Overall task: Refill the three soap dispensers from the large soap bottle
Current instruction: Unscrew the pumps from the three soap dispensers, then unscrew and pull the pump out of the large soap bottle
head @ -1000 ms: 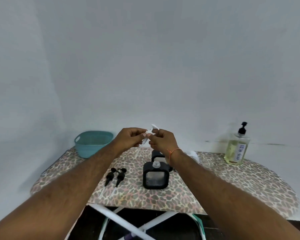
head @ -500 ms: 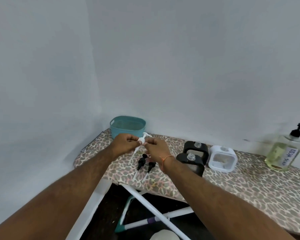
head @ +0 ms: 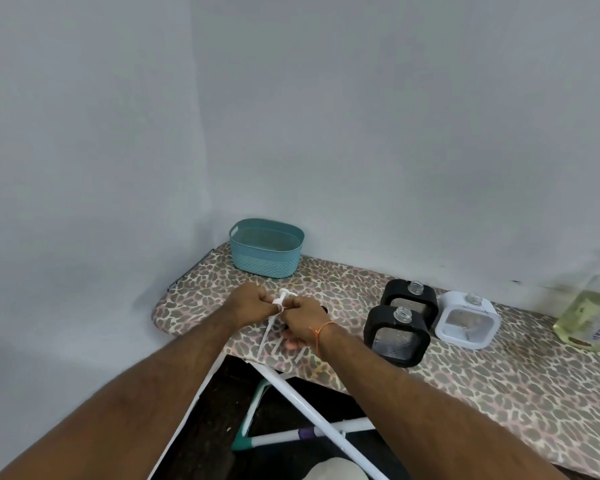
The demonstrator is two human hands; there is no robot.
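Refilling is not yet begun: three uncapped dispensers stand mid-board, the large soap bottle untouched at the right edge, the white pump pinched by left hand and right hand.

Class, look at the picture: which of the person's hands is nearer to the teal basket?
The left. The left hand lies just in front of the teal basket, pinching the white pump. The right hand holds the same pump, farther toward the dispensers.
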